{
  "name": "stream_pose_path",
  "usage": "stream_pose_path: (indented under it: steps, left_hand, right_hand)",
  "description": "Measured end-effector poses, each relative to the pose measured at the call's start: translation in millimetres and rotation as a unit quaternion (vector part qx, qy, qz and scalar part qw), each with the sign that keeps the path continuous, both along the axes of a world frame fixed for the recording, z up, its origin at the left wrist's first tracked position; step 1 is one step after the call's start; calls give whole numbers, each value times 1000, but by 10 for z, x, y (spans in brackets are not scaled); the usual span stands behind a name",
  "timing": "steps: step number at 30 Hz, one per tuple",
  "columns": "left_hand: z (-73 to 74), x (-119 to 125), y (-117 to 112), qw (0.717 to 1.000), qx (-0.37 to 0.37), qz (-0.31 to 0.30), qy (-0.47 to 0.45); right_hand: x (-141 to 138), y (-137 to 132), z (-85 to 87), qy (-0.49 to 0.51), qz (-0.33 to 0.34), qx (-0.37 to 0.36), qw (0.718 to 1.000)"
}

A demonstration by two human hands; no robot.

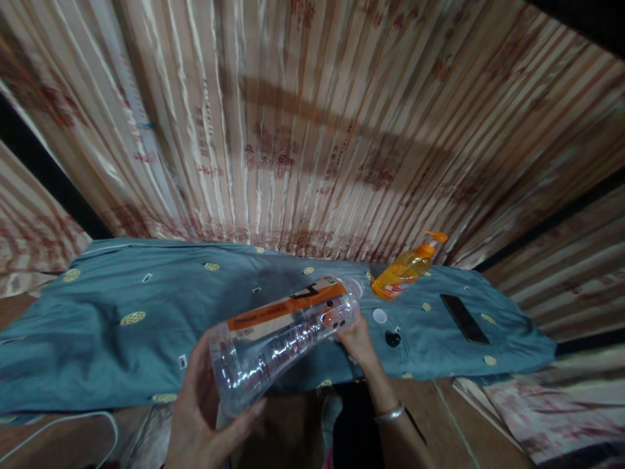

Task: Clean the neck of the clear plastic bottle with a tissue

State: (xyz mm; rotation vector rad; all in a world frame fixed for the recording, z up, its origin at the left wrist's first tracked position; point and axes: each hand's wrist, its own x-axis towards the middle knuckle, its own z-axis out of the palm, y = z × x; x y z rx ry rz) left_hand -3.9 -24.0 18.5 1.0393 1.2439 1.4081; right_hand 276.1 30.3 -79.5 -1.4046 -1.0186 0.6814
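Observation:
A large clear plastic bottle (288, 348) with an orange and white label lies tilted across my view, held up above the blue-green cloth. My left hand (205, 404) is wrapped round its wide base, thumb underneath. Near the neck end, my right hand (357, 340) grips the bottle from below; its fingers are partly hidden behind it. A silver bangle is on the right wrist. Just beyond the neck stands a pump bottle (403, 273) of yellow-orange liquid. A round white cap (379, 316) and a small black object (392, 339) lie to the right of my right hand.
The blue-green cloth (161, 293) with yellow patterns covers a long low surface. A black phone (463, 318) lies on its right part. Patterned curtains (312, 130) hang behind it, with dark poles at both sides. A white cable (73, 417) runs along the floor at lower left.

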Motion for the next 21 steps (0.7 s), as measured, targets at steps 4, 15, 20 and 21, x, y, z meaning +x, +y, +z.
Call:
stream_pose_path:
  steps: [4, 15, 20, 21]
  left_hand:
    - [0, 6, 0, 1000, 4, 4, -4]
    - [-8, -5, 1, 1000, 3, 0, -1]
    - [-6, 6, -5, 1000, 8, 3, -5]
    - [-6, 5, -6, 1000, 7, 2, -3]
  right_hand:
    - [-33, 16, 0, 14, -10, 12, 1000]
    - [-24, 23, -57, 12, -22, 1, 1000]
    - [-13, 22, -98, -20, -23, 16, 999]
    - [-12, 22, -101, -35, -21, 21, 999]
